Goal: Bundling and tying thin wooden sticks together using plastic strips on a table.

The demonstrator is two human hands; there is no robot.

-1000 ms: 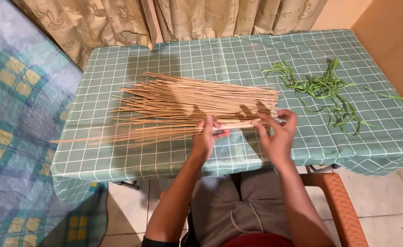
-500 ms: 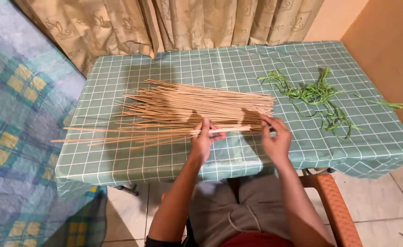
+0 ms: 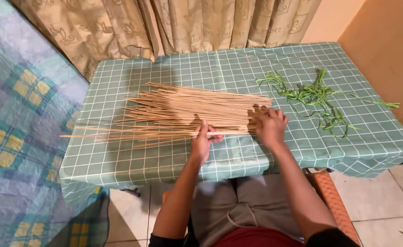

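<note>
Here, reading left to right across the head view: the blue and yellow checked quilt (image 3: pixel 13 137) fills the left edge, then the green gridded tablecloth (image 3: pixel 119 160) begins. On it lies the pile of thin pale sticks (image 3: pixel 183 112), fanned loosely, its long axis running left-right across the table; the pointed tips splay toward the left, some reaching just past the cloth's left edge, while the butt ends gather more tightly toward the right.

Our left hand (image 3: pixel 202 142) sits at the near edge of the pile, about mid-length, fingers curled around one or a few sticks (image 3: pixel 174 134) lying nearest us; thumb and fingers look pressed onto them, though we cannot tell how many are pinched.

Our right hand (image 3: pixel 270 126) rests at the gathered butt ends, fingers bent down onto them, touching; whether it clasps any we cannot tell. So the sticks extend leftward from both hands, and the right hand is the nearer to the bundled end.

Further right, well apart from the sticks, lie the green leaf strips (image 3: pixel 318 98), tangled.
</note>
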